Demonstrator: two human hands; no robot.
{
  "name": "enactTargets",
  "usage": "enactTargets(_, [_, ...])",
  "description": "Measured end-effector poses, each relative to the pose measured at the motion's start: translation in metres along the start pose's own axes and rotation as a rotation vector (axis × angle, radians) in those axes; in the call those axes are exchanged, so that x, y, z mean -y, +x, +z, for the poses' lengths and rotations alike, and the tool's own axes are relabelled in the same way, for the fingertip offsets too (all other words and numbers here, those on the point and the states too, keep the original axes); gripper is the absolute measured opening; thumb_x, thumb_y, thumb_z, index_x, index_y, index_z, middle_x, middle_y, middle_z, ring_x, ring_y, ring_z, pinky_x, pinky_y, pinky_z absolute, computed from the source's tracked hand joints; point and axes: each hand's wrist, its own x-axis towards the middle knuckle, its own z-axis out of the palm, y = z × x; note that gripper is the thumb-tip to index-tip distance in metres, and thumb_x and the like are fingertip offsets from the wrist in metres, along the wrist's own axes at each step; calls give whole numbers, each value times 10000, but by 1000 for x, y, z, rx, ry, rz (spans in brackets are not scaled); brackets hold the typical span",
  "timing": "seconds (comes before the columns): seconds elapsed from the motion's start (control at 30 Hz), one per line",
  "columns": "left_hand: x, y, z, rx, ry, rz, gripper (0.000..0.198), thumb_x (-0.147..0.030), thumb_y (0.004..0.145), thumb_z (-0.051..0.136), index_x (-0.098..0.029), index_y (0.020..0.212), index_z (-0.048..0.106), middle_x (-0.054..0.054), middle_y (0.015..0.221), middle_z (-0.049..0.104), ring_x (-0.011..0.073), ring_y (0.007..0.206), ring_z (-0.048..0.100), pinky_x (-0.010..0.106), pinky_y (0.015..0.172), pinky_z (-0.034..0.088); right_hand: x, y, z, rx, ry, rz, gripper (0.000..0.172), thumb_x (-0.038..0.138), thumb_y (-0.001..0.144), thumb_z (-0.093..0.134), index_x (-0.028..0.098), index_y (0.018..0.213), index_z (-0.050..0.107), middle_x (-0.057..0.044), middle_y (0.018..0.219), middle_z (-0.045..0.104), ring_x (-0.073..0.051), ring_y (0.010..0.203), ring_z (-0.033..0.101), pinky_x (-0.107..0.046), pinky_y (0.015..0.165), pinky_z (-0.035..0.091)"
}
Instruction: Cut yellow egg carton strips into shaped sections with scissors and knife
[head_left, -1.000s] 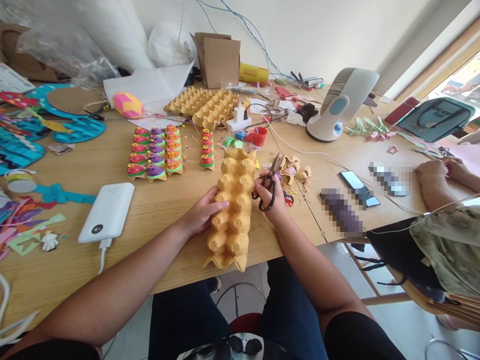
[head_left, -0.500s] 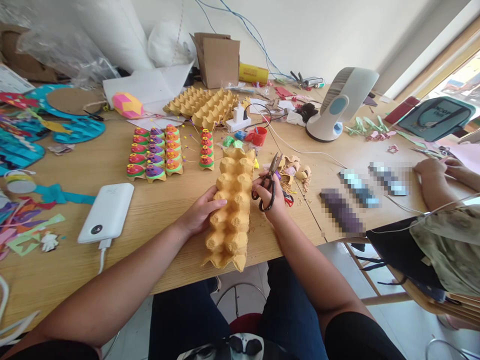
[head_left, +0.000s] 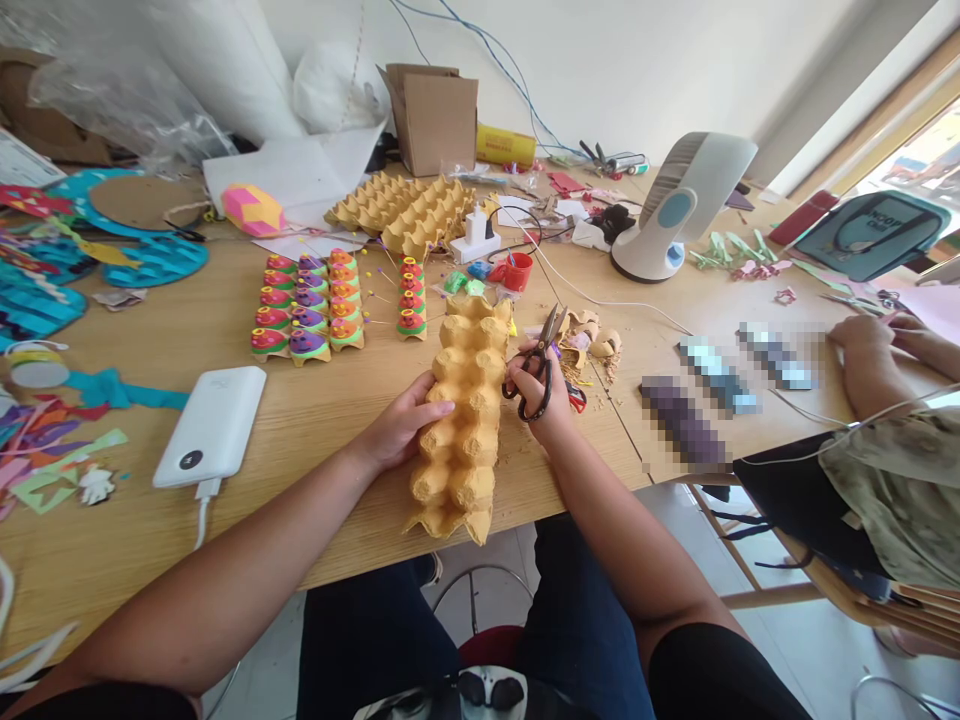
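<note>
A long strip of yellow egg carton (head_left: 461, 410) lies lengthwise on the wooden table (head_left: 300, 420), its near end over the front edge. My left hand (head_left: 397, 425) grips its left side, fingers curled onto the cups. My right hand (head_left: 536, 390) rests against the carton's right side, fingers through the black handles of scissors (head_left: 541, 355) whose blades point up and away. Cardboard scraps (head_left: 592, 345) lie just right of the scissors.
Rows of painted carton cups (head_left: 311, 305) stand behind the carton. A white power bank (head_left: 212, 425) lies left, a fan (head_left: 675, 205) at back right, plain egg trays (head_left: 405, 210) behind. Another person's hands (head_left: 874, 335) work at the right edge.
The carton and both hands have stayed nearly in place; my right hand with the scissors shifted very slightly.
</note>
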Motion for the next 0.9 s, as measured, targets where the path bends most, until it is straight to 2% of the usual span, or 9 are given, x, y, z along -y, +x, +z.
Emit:
enactTargets(0.17, [0, 0, 0, 10, 18, 0, 639, -306, 812, 850, -239, 1382, 570, 92, 1265, 740, 269, 1043, 741, 337, 839, 616, 3, -2, 1, 9, -20, 41, 349, 337, 805, 740, 283, 1070, 519, 83, 762, 579, -108, 625, 544, -247, 580, 462])
enactTargets(0.43, [-2, 0, 2, -22, -1, -14, 699, -317, 790, 863, -228, 1409, 550, 85, 1228, 747, 248, 1005, 748, 322, 816, 623, 1, 0, 0, 7, 5, 16, 335, 254, 777, 697, 276, 1060, 519, 80, 732, 608, -118, 622, 541, -255, 592, 450])
enactTargets(0.7, [0, 0, -7, -10, -55, 23, 540, -349, 830, 828, -271, 1334, 648, 38, 1165, 772, 226, 951, 758, 308, 789, 627, 7, -5, 2, -6, -107, 35, 319, 348, 822, 751, 280, 1061, 551, 98, 693, 527, -106, 588, 472, -251, 575, 367])
enactTargets(0.9, [-1, 0, -3, -2, -48, 14, 583, -315, 823, 840, -278, 1367, 633, 34, 1181, 771, 221, 958, 756, 310, 800, 636, 11, -4, 3, 11, -55, 36, 378, 390, 808, 790, 284, 1069, 538, 71, 767, 624, -124, 646, 538, -271, 614, 433])
